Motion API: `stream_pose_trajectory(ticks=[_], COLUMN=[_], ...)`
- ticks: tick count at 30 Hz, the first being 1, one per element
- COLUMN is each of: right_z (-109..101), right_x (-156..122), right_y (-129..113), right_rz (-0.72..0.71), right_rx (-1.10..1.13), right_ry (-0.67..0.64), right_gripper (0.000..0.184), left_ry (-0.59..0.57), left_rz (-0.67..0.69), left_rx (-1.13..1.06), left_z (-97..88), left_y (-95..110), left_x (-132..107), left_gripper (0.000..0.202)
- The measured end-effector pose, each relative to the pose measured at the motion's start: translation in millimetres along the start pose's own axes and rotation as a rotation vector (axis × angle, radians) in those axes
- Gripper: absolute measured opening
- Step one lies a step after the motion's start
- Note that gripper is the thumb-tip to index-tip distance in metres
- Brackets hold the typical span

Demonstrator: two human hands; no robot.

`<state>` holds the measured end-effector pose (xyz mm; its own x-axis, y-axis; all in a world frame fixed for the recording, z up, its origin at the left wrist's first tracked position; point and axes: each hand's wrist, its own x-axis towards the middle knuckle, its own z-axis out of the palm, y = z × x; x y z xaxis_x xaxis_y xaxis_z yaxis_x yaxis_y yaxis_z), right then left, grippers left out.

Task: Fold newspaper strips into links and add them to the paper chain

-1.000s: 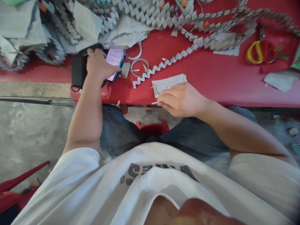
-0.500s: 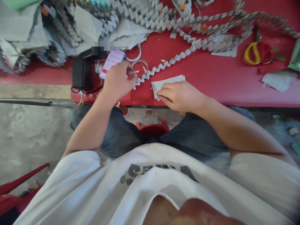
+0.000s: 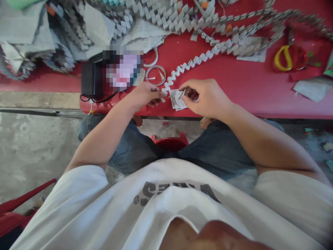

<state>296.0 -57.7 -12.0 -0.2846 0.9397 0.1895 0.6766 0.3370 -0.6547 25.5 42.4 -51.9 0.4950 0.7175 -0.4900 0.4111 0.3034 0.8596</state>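
At the red table's (image 3: 247, 86) near edge, your left hand (image 3: 145, 93) pinches the close end of the grey-white, zigzag folded-paper chain (image 3: 198, 60), its long axis running away rightward. Your right hand (image 3: 208, 95), farther from that end, grips a small, narrow folded-paper strip (image 3: 181, 94) beside flat grey-white paper pieces (image 3: 174, 100).

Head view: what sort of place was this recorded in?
Probably an informal craft workspace; whether a home or a small workshop, I can't tell. The signs are folded-paper chains heaped along a red table, scissors lying on it, and a bare, concrete-looking floor.
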Motion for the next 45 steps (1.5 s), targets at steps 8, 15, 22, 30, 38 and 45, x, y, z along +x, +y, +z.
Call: stream_pose_trajectory(ticks=[8,15,22,30,38,45], right_z=[-3,4,13,18,40,51], right_x=[-9,-26,-27,-20,-16,-18], right_y=[-14,-39,-30,-20,-11,4], right_rz=[0.004,-0.035,0.003,0.088,0.216,0.214], right_rx=[0.210,0.106,0.030,-0.036,0.222,0.335], right_ry=[0.025,0.167,0.232,0.127,0.189,0.189], right_gripper=[0.030,0.026,0.013,0.011,0.016,0.020], left_ry=[-0.313,-0.195,0.153,0.413,0.513,0.545], left_rz=[0.142,0.499,0.515,0.474,0.452,0.373], left_rx=[-0.407,-0.421,-0.309,-0.115,-0.090,-0.073], left_z=[27.0,52.3,65.0,74.3,77.7,79.8], left_y=[10,-6,-2,-1,-11,-9], left_x=[-24,-22,-18,-22,-12,0], left_gripper=[0.063,0.051,0.054,0.045,0.034,0.032])
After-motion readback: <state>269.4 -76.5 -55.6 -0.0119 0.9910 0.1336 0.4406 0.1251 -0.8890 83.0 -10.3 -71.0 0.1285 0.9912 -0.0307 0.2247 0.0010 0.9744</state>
